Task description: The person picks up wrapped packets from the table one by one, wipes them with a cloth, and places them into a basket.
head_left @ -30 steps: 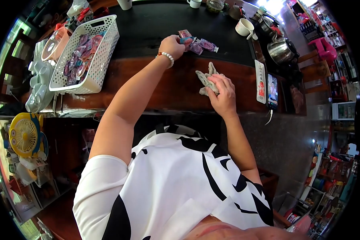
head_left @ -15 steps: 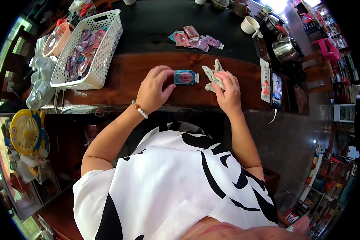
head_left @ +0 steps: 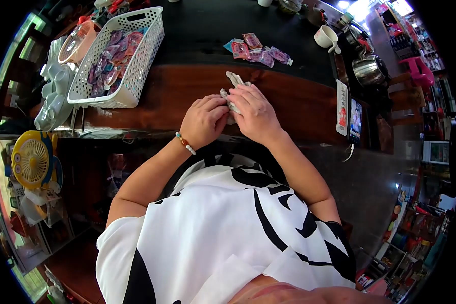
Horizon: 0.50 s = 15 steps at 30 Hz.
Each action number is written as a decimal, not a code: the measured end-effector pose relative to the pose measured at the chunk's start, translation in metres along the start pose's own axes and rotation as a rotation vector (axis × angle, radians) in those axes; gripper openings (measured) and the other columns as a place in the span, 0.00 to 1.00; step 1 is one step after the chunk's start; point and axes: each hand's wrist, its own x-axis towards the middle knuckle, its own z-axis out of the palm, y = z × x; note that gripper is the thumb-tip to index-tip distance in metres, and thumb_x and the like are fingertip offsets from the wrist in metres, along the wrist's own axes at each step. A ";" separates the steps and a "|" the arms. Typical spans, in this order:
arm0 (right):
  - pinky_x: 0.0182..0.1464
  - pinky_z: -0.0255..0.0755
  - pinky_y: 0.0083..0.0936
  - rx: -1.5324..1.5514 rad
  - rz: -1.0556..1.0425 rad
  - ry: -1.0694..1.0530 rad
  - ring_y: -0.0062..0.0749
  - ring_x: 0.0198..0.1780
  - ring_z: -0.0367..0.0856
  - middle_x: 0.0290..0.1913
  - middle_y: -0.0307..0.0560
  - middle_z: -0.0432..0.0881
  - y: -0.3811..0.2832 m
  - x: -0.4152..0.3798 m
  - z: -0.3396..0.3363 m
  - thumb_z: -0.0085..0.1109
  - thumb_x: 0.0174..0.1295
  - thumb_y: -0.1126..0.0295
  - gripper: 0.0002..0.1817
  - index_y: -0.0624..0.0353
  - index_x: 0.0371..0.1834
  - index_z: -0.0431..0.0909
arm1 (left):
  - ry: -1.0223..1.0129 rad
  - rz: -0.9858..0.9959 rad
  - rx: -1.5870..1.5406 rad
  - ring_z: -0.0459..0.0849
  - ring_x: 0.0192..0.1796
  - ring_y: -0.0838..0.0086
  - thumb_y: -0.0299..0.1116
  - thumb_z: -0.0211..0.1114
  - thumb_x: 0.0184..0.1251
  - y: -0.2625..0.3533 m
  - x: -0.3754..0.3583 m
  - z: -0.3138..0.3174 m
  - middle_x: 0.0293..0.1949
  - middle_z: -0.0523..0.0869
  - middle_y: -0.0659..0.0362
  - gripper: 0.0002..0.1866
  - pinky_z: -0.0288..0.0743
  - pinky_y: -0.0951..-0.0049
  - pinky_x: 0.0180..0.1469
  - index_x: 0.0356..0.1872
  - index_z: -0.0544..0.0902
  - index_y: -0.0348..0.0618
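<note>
Both of my hands meet over the brown wooden table edge. My right hand [head_left: 253, 112] presses a crumpled pale cloth [head_left: 234, 80], its fingers bent over it; one end of the cloth sticks out beyond the fingertips. My left hand [head_left: 203, 120], with a beaded bracelet, touches the cloth's left side with its fingers curled together. What lies between its fingers is hidden. The blue packet seen a moment ago is out of sight, covered by hands and cloth. Farther back lies a small pile of pink, purple and blue packets [head_left: 258, 52].
A white perforated basket [head_left: 143, 72] full of similar packets stands to the left, near clear plastic trays [head_left: 53, 99]. On the right are a phone [head_left: 355, 119], a white box [head_left: 342, 107], a white cup [head_left: 326, 36] and a metal kettle [head_left: 368, 70].
My right hand has moved left with the cloth and now meets my left hand. The blue packet has become covered. My left fingers have closed inward, and the view has shifted slightly.
</note>
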 end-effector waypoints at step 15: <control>0.70 0.77 0.45 0.062 0.127 0.195 0.54 0.65 0.84 0.62 0.53 0.86 0.010 0.000 -0.011 0.72 0.63 0.73 0.21 0.57 0.61 0.84 | -0.001 -0.011 0.013 0.88 0.59 0.58 0.24 0.74 0.62 0.001 0.002 0.000 0.52 0.91 0.56 0.10 0.82 0.58 0.59 0.44 0.90 0.42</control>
